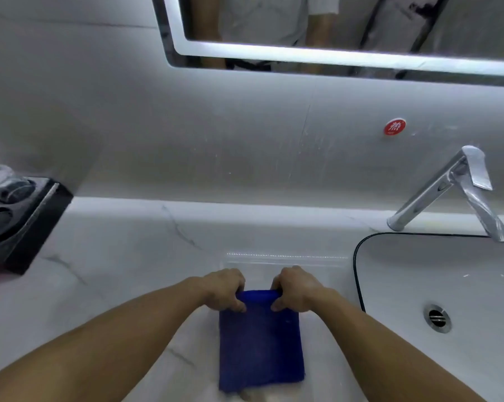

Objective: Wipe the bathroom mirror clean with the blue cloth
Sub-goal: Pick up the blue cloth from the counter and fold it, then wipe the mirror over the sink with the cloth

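**Blue cloth [259, 343] gripped below the mirror [390, 27]**

A person's left hand [226, 290] and right hand [295, 290] curl round the far edge of the blue cloth, which lies near the front edge of the marble countertop [123, 256], just left of the sink [419, 271]. A chrome tap [436, 192] stands behind the sink.

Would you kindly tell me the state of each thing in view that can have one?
blue cloth, folded, top edge gripped by both hands, not yet on the mirror.
left hand, grips the cloth's top left corner.
right hand, grips the cloth's top right corner.
mirror, untouched, edge light on.
faucet, no water running.
sink, no standing water.
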The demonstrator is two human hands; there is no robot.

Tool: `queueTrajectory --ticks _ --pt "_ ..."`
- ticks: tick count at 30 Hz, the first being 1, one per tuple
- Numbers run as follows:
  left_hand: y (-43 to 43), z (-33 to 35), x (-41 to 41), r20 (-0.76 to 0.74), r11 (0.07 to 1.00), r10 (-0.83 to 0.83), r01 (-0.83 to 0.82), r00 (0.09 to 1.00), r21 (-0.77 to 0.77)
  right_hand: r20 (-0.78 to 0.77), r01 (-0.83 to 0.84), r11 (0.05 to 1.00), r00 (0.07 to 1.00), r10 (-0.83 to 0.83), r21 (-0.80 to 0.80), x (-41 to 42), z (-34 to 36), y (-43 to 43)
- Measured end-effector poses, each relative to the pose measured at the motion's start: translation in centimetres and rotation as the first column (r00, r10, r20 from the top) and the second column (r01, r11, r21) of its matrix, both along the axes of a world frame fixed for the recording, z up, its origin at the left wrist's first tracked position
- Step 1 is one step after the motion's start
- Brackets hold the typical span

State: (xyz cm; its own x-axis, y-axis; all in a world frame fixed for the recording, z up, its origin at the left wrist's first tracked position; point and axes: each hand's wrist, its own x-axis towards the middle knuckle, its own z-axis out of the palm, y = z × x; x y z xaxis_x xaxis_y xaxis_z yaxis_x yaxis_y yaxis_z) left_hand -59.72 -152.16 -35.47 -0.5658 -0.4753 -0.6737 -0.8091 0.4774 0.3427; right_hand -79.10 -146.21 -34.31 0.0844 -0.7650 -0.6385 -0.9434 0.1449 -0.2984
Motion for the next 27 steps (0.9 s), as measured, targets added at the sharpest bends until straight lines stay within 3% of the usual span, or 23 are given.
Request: queueTrajectory --ticks 3,6,10,14,17,20,22,25,27 --pt "-1.7 3.2 0.7 -0.085 1.0 0.001 0.001 0.996 0.025 -0.023 0.062 0.986 0.998 -0.067 -0.152 0.3 2.8 -0.5" --pt "-3.7 7.3 1.1 -0.155 0.997 -0.041 0.032 0.987 -0.065 -0.123 0.033 0.93 0.989 -0.084 -0.367 0.7 6.4 -1.7" --pt "-7.1 13.6 1.5 -0.245 0.951 -0.108 0.029 0.964 -0.307 -0.19 0.02 0.816 0.969 -0.159 -0.578 1.0 12.4 -4.5" --pt "-10.6 20.6 2.0 -0.416 0.838 -0.107 -0.144 0.903 -0.527 -0.093 0.117 0.679 0.96 -0.264 -0.725 1.3 19.6 -7.8" --pt "-12.6 25.9 2.4 -0.467 0.677 -0.186 -0.232 0.864 -0.699 -0.005 0.19 0.594 0.95 -0.311 -0.782 2.2 24.5 -10.3" --pt "-14.4 30.1 2.8 -0.42 0.377 -0.256 -0.31 0.871 -0.873 0.066 0.262 0.533 0.931 -0.359 -0.804 3.0 28.3 -12.8" --pt "-15.4 32.3 3.3 -0.413 0.241 -0.239 -0.358 0.879 -0.902 0.146 0.307 0.508 0.932 -0.332 -0.805 3.7 30.1 -14.5" --pt "-17.0 34.4 4.5 -0.409 0.129 -0.21 -0.39 0.888 -0.912 0.236 0.353 0.427 0.923 -0.304 -0.833 4.5 32.0 -16.8" --pt "-18.0 35.3 5.5 -0.404 0.114 -0.195 -0.389 0.894 -0.914 0.218 0.33 0.316 0.915 -0.339 -0.89 4.9 32.8 -18.2"
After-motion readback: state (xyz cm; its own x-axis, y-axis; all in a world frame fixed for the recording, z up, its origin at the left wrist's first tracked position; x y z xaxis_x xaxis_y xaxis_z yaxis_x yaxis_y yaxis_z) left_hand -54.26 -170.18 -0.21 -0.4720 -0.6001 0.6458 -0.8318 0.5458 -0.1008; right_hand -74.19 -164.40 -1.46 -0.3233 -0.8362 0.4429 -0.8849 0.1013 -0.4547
